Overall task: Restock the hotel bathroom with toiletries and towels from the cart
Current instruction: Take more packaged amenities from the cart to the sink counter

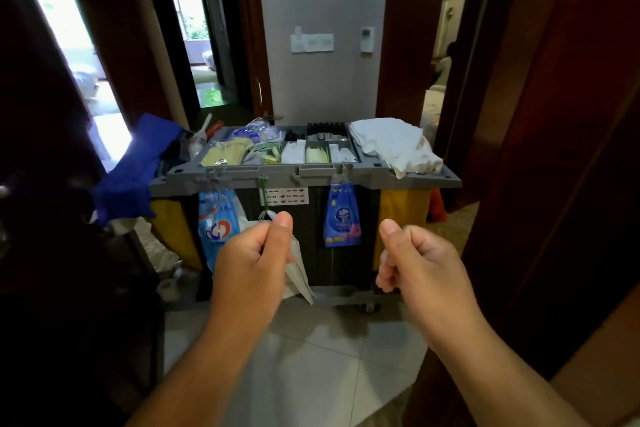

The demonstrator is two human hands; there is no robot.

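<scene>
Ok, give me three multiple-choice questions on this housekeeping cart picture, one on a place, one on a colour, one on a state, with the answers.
1. Where does the crumpled white towel pile lie?
A. On the tiled floor.
B. On the right end of the grey plastic cart top.
C. On a wall hook.

2. What colour is the cloth draped over the cart's left end?
A. Red.
B. Green.
C. Blue.

3. What is the left hand doing?
A. Pinching a pale plastic bag in front of the cart.
B. Resting flat on the cart top.
C. Holding a dark bottle.

Answers: 1 B, the towels sit heaped on the top's right end. 2 C, the draped cloth is plainly blue. 3 A, the thumb and curled fingers clamp the bag's upper part.
</scene>
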